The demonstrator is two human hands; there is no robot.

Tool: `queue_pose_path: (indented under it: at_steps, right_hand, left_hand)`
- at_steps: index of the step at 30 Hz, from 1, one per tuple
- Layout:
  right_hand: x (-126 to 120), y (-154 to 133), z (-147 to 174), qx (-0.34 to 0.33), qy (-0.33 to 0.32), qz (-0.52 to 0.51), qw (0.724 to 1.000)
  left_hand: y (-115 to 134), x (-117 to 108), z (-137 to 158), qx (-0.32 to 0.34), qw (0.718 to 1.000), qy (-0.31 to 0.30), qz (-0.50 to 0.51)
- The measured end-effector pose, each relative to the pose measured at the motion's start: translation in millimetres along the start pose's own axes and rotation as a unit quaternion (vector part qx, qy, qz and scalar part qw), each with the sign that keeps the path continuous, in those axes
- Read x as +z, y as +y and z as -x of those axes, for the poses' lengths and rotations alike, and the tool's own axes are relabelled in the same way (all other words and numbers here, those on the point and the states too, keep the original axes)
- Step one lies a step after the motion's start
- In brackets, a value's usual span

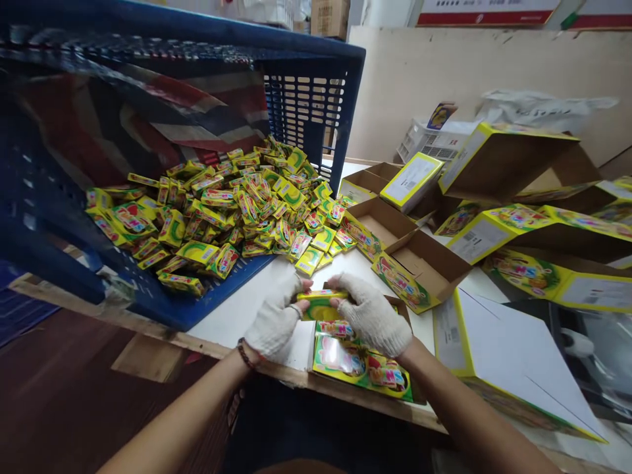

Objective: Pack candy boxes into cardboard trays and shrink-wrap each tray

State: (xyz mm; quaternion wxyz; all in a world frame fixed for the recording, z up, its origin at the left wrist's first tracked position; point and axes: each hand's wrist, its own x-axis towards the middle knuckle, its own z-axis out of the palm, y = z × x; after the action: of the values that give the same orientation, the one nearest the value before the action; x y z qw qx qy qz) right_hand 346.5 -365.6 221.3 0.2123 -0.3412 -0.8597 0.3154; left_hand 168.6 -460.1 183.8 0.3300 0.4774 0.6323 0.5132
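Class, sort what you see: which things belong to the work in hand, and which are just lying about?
Work in hand:
yellow packaging held in left hand and right hand
nearest open carton
loose packets
blue crate

Apparently lying about:
white sack
white basket
brown box behind

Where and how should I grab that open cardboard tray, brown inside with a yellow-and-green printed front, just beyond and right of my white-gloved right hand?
I'd pinch the open cardboard tray by its thin printed front wall, reaching down from your side with the right hand. The mouth faces up and that wall faces you, so its top edge looks easiest to reach.
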Motion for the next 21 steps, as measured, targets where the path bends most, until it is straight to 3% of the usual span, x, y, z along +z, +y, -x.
queue_pose_path:
  at_steps: [2,4,6,8,10,12,14,18,21]
  right_hand:
    - [-8,2,-4,-0.013,-0.046,0.033,0.998]
    - [-16,9,0,-0.040,-0.080,0.067,0.994]
    - [-19,20,10,-0.083,-0.079,0.115,0.987]
    - [-17,32,21,-0.129,-0.046,0.202,0.970]
    - [-13,41,32,-0.178,-0.009,0.294,0.939]
    - [-10,46,40,-0.223,0.017,0.354,0.908]
    - [-9,45,45,-0.238,0.031,0.381,0.893]
    - [-9,42,45,-0.208,0.033,0.381,0.900]
    - [-6,45,41,-0.215,-0.065,0.299,0.927]
  left_hand:
    - [-2,10,2,0.096,0.994,0.015,-0.054]
    - [-7,17,3,0.190,0.977,-0.017,-0.092]
    - [-10,20,0,0.223,0.967,-0.061,-0.110]
    - [-11,18,-12,0.173,0.977,-0.034,-0.117]
    - [-11,11,-34,0.065,0.989,0.072,-0.111]
    - [-12,-2,-65,-0.037,0.979,0.175,-0.099]
    - [-14,-16,-98,-0.098,0.962,0.242,-0.084]
    - [-18,-34,-145,-0.147,0.944,0.294,-0.033]
    - [-19,-32,-147,-0.156,0.946,0.281,0.043]
